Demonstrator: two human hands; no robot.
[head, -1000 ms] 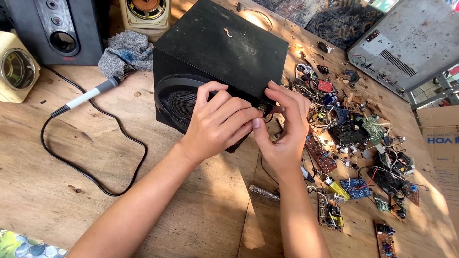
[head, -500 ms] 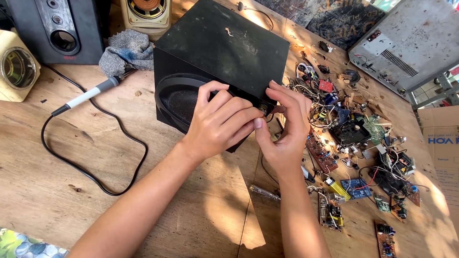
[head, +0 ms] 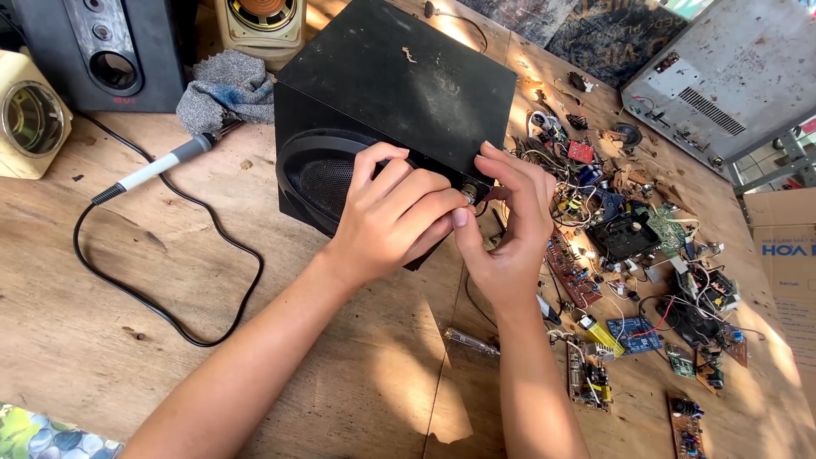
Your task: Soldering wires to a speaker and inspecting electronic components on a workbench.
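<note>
Black speaker box (head: pixel 399 85) on a wooden worktop (head: pixel 127 340), tilted on one corner – left hand (head: pixel 391 217) curled over its lower front edge, fingers pressed together by the round grille. Right hand (head: pixel 510 225) alongside, fingertips pinching a small metal knob (head: pixel 468 194) at the box's corner. Soldering iron (head: pixel 157 168) and grey rag (head: pixel 225 89) to the left – circuit boards (head: pixel 629 280) scattered right.

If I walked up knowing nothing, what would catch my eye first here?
Probably the big black speaker box in the middle of the wooden table, with the left hand and right hand pinching a small metal part at its front corner. Next, the heap of circuit boards and wires to the right, and the soldering iron lying to the left.
</note>
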